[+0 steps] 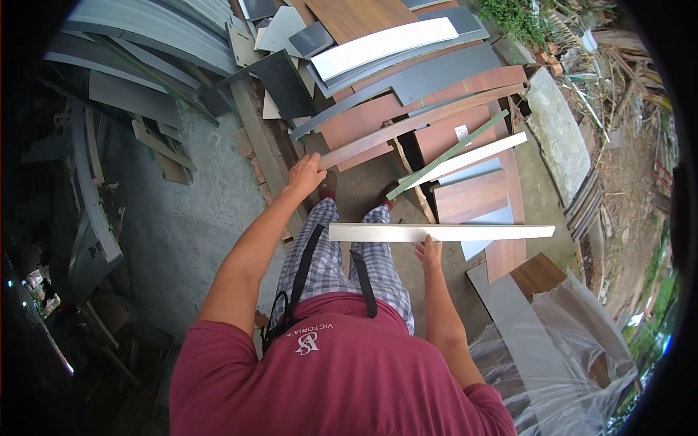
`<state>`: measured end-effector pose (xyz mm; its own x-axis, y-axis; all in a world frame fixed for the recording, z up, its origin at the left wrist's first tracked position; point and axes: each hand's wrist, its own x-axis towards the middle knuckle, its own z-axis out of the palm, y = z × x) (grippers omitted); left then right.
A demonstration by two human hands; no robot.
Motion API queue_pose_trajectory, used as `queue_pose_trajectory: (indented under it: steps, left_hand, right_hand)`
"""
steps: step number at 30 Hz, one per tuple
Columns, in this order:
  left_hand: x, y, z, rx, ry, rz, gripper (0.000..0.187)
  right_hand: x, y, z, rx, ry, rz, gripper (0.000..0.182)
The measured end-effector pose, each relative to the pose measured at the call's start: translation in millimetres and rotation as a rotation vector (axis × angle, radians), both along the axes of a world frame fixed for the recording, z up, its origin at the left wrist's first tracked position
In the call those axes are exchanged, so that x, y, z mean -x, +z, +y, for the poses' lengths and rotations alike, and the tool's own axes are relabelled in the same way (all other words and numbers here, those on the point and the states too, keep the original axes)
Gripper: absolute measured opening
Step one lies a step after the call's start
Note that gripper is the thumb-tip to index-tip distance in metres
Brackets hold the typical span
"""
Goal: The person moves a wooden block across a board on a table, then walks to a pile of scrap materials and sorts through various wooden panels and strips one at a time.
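A long white strip (465,232) lies level across in front of my legs, with my right hand (429,253) closed on it from below, near its middle. My left hand (307,174) is closed around the near end of a long reddish-brown strip (422,125), which stretches up to the right over the pile of boards. Between the two strips, a narrow green strip (447,155) slants across another white strip (487,155). A brown wood-grain panel (471,197) lies beyond the strip in my right hand.
More boards, including a curved-looking grey panel (429,78) and a white board (385,49), are stacked ahead. Grey sheets and boards stand at the left. A concrete slab (558,131) and plastic-covered panels (552,349) are at the right.
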<state>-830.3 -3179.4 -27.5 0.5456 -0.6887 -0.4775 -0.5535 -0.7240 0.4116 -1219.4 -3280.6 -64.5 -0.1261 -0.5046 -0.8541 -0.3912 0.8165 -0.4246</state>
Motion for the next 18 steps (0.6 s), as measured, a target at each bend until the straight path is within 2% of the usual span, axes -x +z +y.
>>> queue_pose_trajectory:
  steps: [3, 7, 9, 10, 12, 16, 18]
  left_hand:
    - [0, 2, -1, -0.068, -0.031, 0.115, 0.043]
    - [-7, 4, -5, -0.046, -0.011, 0.068, 0.045]
    - [-20, 9, -17, 0.125, 0.045, -0.184, 0.047]
    - [-26, 10, -24, 0.125, 0.043, -0.182, 0.047]
    - [-39, 8, -37, 0.214, 0.136, -0.373, 0.046]
    - [-64, -21, -53, 0.161, 0.043, -0.387, 0.044]
    - [-74, -25, -60, -0.041, 0.011, -0.17, 0.042]
  right_hand:
    - [1, 0, 0, 0.021, 0.067, 0.023, 0.055]
    - [-3, 5, 5, 0.015, 0.073, 0.032, 0.056]
    - [-5, 6, 11, 0.018, 0.076, 0.026, 0.056]
    - [-5, 4, 15, 0.018, 0.088, 0.031, 0.059]
    - [-5, 5, 23, 0.021, 0.098, 0.041, 0.063]
    - [-8, 14, 40, 0.012, 0.236, 0.045, 0.068]
    - [-5, 15, 46, -0.004, 0.291, 0.029, 0.068]
